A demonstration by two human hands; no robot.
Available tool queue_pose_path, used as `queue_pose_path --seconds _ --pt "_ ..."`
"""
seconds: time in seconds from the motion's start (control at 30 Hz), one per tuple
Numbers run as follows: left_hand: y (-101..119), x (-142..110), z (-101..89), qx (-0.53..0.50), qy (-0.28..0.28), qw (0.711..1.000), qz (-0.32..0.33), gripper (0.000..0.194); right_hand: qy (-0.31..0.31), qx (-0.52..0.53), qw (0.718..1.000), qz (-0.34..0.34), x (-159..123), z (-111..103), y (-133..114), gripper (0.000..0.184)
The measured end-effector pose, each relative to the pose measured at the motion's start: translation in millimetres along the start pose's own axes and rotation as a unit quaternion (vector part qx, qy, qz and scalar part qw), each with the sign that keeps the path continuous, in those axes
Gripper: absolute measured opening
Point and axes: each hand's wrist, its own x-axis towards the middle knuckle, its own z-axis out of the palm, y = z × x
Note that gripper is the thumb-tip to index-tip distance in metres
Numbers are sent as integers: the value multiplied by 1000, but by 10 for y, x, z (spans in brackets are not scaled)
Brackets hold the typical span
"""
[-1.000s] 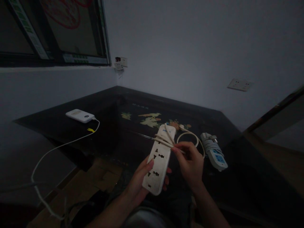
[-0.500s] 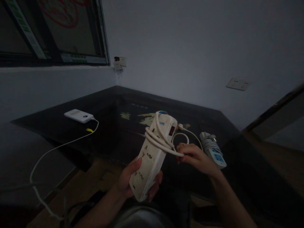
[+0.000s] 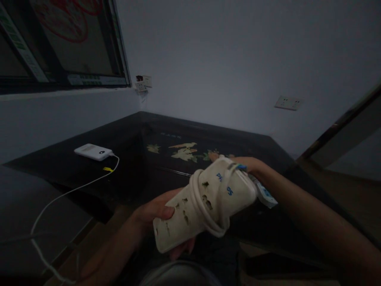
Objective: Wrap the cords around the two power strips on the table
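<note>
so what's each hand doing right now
Left hand: closed, holding the white power strip.
Right hand: mostly hidden behind the white power strip; open or closed cannot be told.

A white boxlike device [image 3: 93,152] lies flat on the left part of the dark, glossy bench [image 3: 127,137]. A thin white cable [image 3: 59,197] leaves its right end, bends back and drops past the bench's near left edge. A small yellow tag [image 3: 107,169] sits beside the cable. Pale flowers and a bird [image 3: 184,152] decorate the benchtop. Behind, the wall [image 3: 223,59] carries a wide white socket plate [image 3: 288,103]; smaller sockets [image 3: 147,81] sit near the corner, beside a dark-framed window [image 3: 89,55] with red round patterns [image 3: 64,20].
</note>
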Motion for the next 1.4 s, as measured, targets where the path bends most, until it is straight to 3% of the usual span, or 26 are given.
queue_pose_path --seconds 0.07,0.1,0.33,0.5,0.63,0.87,1.0,1.13,1.4 --pt "74 -31 6 26 16 999 -21 57 -176 45 983 12 153 -152 -76 25" --pt "111 -47 5 44 24 998 -33 58 -204 54 977 18 230 -224 -126 23" --pt "367 -101 15 215 62 966 -131 55 -206 -84 975 3 545 -481 -529 15" --pt "377 -6 12 442 105 885 -100 40 -148 -268 951 44 534 -465 -772 14" --pt "274 73 -73 513 156 842 -68 37 -73 -393 915 48 470 -396 -927 16" --pt "178 46 -121 433 245 865 -62 44 28 -423 904 59 234 -266 -1124 11" --pt "139 47 -117 442 282 851 -2 39 89 -443 890 69 135 -154 -1144 7" --pt "96 87 -183 392 308 867 4 44 134 -443 883 80 103 6 -1076 9" --pt "-28 180 -269 365 352 858 81 38 279 -450 847 32 -46 409 -792 12"
